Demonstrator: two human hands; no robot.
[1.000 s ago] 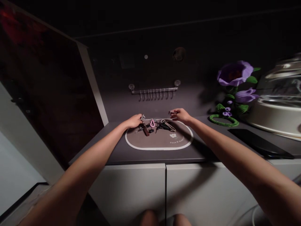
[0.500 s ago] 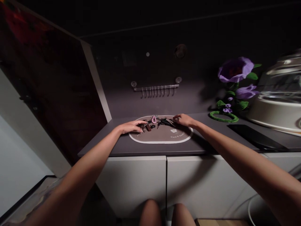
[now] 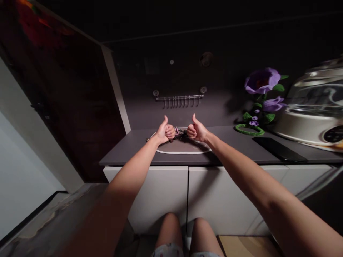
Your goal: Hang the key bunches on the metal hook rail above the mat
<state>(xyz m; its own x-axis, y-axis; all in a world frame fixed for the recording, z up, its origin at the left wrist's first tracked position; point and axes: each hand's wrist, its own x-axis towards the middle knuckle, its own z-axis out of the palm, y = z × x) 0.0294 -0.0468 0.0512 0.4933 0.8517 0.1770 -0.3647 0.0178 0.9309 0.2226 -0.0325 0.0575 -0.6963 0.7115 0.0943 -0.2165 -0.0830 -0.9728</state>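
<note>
My left hand (image 3: pixel 165 131) is raised over the mat with its fingers curled into a fist and the thumb pointing up. Opposite it, my right hand (image 3: pixel 197 130) makes the same thumbs-up fist. Nothing shows in either of them. Behind and between the hands, a pink loop (image 3: pixel 176 131) and dark keys (image 3: pixel 183 133) lie on the brownish oval mat (image 3: pixel 184 147) with a white rim. A small reddish-brown piece (image 3: pixel 172 140) sits just under my left fist. My hands hide much of the bunch.
A clear rail with several hooks (image 3: pixel 180 97) is fixed to the dark back wall. To the right stand purple flowers (image 3: pixel 262 81) on a green ring base, a black flat slab (image 3: pixel 278 149) and a cream appliance (image 3: pixel 302 123). White cabinet doors (image 3: pixel 160 192) lie below the counter.
Both hands have lifted off the keys on the mat, moved closer together and closed into fists with thumbs up. The view has shifted slightly.
</note>
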